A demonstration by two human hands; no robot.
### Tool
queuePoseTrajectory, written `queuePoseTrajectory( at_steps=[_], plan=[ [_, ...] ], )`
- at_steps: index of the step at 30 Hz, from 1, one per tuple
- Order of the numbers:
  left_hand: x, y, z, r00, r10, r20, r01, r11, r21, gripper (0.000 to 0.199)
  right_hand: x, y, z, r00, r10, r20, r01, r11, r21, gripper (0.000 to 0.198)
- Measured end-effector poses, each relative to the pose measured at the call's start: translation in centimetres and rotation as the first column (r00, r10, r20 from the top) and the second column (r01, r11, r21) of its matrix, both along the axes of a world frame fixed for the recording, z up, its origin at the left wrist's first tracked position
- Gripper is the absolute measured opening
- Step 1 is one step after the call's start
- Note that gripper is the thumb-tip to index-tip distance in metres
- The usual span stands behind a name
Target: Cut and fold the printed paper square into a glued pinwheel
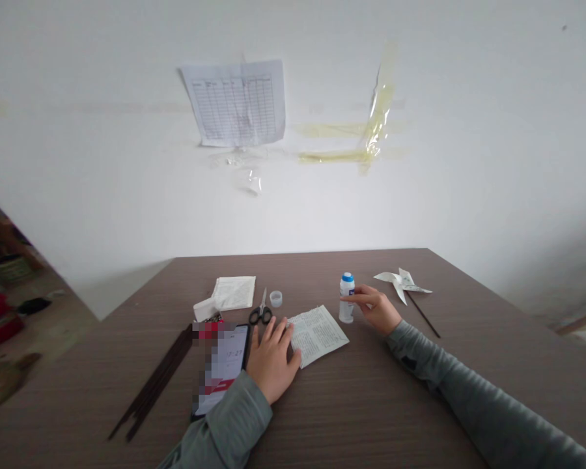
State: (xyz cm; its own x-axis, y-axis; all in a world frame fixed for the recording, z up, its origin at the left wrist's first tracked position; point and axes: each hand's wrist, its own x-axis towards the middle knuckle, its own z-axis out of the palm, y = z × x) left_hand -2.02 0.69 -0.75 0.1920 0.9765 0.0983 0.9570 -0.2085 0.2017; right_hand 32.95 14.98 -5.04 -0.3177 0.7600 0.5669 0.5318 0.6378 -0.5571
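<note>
My right hand pinches a small white glue bottle with a blue top, which stands upright on the table. My left hand lies with fingers spread on the table, its fingertips at the left edge of a square of printed paper. Just beyond the left fingers lie black-handled scissors and a small translucent cap. A phone rests beside the left hand, partly under that forearm. Right of my right hand is a paper pinwheel on a dark stick.
Several dark sticks lie at the left of the brown table. A stack of paper squares sits at the back, near a small open box. Behind the table, a printed sheet is taped to the white wall.
</note>
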Motion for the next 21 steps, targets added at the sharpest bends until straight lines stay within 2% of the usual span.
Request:
queuePoseTrajectory(
  at_steps=[5,11,18,21],
  plan=[
    [0.2,-0.1,0.2,1.0,-0.01,0.001,0.01,0.999,-0.033,0.064,-0.8,-1.3,0.3,0.993,-0.047,-0.107,0.042,0.998,-0.047,0.053],
    [0.5,-0.2,-0.1,0.999,-0.029,0.027,0.03,1.0,-0.007,0.059,-1.9,-1.7,-0.1,0.947,-0.076,-0.313,0.047,0.994,-0.102,0.041],
    [1.1,-0.1,-0.5,0.999,-0.012,0.034,0.013,0.999,-0.033,0.061,-3.3,-2.9,0.2,0.908,-0.107,-0.405,0.03,0.981,-0.192,0.054],
    [1.5,0.0,-0.5,0.999,-0.003,0.047,0.004,0.999,-0.032,0.061,-3.6,-3.2,0.5,0.902,-0.111,-0.418,0.012,0.973,-0.231,0.053]
  ],
)
